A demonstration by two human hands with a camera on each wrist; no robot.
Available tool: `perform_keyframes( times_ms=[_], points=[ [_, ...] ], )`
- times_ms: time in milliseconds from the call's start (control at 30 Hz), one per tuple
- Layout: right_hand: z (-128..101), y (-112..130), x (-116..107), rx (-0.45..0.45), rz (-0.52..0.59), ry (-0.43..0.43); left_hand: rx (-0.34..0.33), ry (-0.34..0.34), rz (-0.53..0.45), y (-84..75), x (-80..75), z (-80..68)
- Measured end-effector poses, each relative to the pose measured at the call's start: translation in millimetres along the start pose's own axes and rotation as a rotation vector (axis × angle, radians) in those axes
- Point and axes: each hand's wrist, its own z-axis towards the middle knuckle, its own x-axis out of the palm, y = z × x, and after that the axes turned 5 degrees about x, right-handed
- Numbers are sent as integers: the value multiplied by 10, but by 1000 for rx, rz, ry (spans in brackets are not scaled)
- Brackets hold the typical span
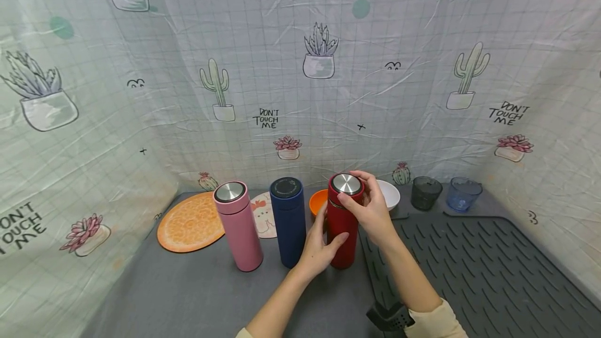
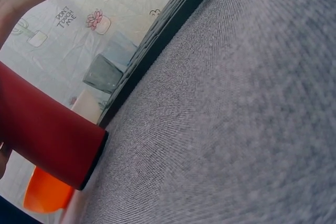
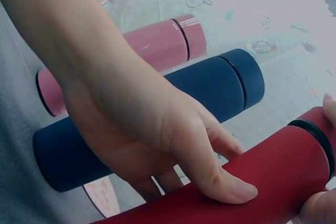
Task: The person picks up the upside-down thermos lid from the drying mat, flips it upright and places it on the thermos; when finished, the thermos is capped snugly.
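A red thermos [image 1: 341, 226] with a silver-topped lid [image 1: 347, 183] stands upright on the grey table. My left hand [image 1: 317, 250] grips its body, the thumb lying across the front. Up at the lid, my right hand [image 1: 374, 214] holds on with thumb and fingers on opposite sides. In the right wrist view, a black ring [image 3: 314, 139] shows between the lid and the body. Just left of my left hand is a dark blue thermos [image 1: 288, 228], upright with its lid on. Farther left stands a pink thermos [image 1: 240, 236], also lidded.
Behind the bottles lie a round orange-patterned mat [image 1: 190, 223], a round mat with a cartoon print [image 1: 264, 215], an orange bowl [image 1: 317, 201] and a white bowl [image 1: 391, 194]. A dark glass [image 1: 425, 194] and a blue glass [image 1: 463, 195] stand behind the ridged grey mat [image 1: 488, 265] at right.
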Motion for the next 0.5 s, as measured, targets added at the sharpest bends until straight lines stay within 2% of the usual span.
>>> perform_keyframes(
  times_ms=[100,333,500],
  points=[
    [6,-10,23,2,-14,-19,-4,-4,13,-4,2,1],
    [15,-23,20,-60,5,21,17,-14,35,-17,-1,2],
    [19,-26,0,-47,21,35,20,-2,32,-23,-10,9]
  ],
)
